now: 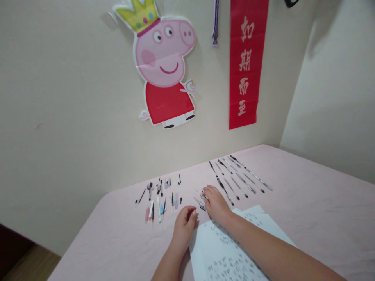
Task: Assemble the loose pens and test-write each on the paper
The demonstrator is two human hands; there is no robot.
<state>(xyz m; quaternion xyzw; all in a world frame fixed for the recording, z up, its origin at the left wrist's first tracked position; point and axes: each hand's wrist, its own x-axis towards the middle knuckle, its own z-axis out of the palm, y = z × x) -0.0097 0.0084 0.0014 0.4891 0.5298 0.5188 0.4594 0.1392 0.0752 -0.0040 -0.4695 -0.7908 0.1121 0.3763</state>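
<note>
My left hand (184, 225) rests on the pink table (307, 210) with its fingers curled, beside the left edge of a sheet of paper (222, 253) covered in handwriting. My right hand (214, 203) lies just beyond the paper, fingers bent over small pen parts (200, 203) near its fingertips; whether it grips one is unclear. A row of assembled pens (238, 177) lies to the right of that hand. Loose pen pieces (159, 197) are scattered to the left.
A cartoon pig cut-out (164, 66) and a red banner (246, 62) with characters hang on the wall behind the table. The table's left corner (96, 218) drops to a dark floor.
</note>
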